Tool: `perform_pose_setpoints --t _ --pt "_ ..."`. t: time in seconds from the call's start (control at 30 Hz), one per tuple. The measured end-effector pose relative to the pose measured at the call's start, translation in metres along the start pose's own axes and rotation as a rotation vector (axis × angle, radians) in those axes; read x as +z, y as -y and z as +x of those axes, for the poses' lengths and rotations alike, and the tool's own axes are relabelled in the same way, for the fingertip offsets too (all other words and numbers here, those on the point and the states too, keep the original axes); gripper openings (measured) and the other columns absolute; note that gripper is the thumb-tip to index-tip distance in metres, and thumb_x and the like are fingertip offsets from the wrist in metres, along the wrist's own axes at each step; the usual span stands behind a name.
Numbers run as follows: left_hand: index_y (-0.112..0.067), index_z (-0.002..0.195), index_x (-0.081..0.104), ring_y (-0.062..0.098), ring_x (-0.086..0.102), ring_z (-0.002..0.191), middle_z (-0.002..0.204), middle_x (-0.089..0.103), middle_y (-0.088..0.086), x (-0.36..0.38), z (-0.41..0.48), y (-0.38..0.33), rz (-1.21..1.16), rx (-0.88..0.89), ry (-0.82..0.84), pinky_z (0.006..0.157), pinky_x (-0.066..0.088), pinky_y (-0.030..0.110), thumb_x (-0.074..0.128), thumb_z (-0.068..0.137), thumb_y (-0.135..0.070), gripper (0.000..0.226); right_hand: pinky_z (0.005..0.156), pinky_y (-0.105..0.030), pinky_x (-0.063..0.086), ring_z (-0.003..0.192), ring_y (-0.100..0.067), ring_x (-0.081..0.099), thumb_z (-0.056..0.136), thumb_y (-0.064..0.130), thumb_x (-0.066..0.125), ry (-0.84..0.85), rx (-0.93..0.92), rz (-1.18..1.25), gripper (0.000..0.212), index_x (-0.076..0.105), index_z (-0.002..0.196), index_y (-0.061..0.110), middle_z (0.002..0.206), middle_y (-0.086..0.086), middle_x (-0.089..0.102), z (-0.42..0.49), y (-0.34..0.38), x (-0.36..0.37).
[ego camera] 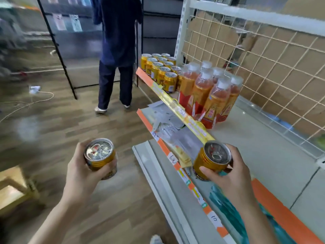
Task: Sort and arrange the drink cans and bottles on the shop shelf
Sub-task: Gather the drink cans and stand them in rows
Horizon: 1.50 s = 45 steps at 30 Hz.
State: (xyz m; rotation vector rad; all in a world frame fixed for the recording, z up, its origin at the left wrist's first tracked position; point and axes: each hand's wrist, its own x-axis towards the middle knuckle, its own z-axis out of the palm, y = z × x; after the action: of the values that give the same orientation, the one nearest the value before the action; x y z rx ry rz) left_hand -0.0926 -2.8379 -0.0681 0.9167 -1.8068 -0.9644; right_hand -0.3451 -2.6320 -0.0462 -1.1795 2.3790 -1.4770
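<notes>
Gold drink cans fill both your hands: your left hand (82, 166) wraps around one can (100, 156) out over the wooden floor (52, 120), and your right hand (230, 170) grips a second can (213, 159) at the front lip of the white shelf (255, 147). Farther along that shelf, a block of matching cans (162, 71) stands in neat rows beside shrink-wrapped orange bottles (211, 92). You seem mid-carry; next, these two likely need setting upright against the can block, rows kept aligned.
</notes>
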Motion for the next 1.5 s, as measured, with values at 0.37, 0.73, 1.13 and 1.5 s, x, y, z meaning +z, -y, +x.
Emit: perform_pose_setpoints --t 0.37,0.73,1.13,1.5 --pt "-0.05 0.094 0.045 -0.021 0.052 0.084 0.091 0.056 -0.043 -0.006 0.12 0.055 0.014 0.009 -0.046 0.069 0.036 -0.003 0.087 0.053 -0.02 0.066 0.072 -0.007 0.044 0.093 0.007 0.056 0.052 0.048 0.078 0.07 -0.058 0.025 0.069 0.052 0.112 0.029 0.099 0.021 0.063 0.116 0.014 0.104" --pt "-0.05 0.093 0.049 -0.018 0.053 0.084 0.089 0.057 -0.041 0.014 0.29 0.095 -0.02 0.024 0.042 0.068 0.039 -0.001 0.089 0.053 -0.018 0.065 0.081 -0.025 0.05 0.102 -0.005 0.058 0.055 0.059 0.072 0.03 -0.074 0.04 0.071 0.052 0.116 0.028 0.106 0.016 0.062 0.252 0.034 0.187" --pt "-0.032 0.1 0.055 -0.009 0.059 0.085 0.093 0.063 -0.029 0.087 0.452 0.134 -0.201 0.086 0.334 0.064 0.046 0.006 0.085 0.06 -0.006 0.056 0.081 -0.018 0.046 0.101 0.004 0.057 0.051 0.068 0.071 -0.152 0.055 -0.117 0.079 0.051 0.118 0.032 0.106 0.022 0.062 0.346 0.043 0.224" --pt "-0.035 0.101 0.054 -0.003 0.064 0.086 0.096 0.067 -0.021 0.185 0.595 0.076 -0.481 0.252 0.809 0.069 0.051 0.013 0.074 0.049 -0.049 0.057 0.082 -0.032 0.049 0.094 0.0 0.059 0.047 0.066 0.07 -0.549 0.227 -0.249 0.07 0.05 0.109 0.039 0.105 0.028 0.059 0.419 0.085 0.233"
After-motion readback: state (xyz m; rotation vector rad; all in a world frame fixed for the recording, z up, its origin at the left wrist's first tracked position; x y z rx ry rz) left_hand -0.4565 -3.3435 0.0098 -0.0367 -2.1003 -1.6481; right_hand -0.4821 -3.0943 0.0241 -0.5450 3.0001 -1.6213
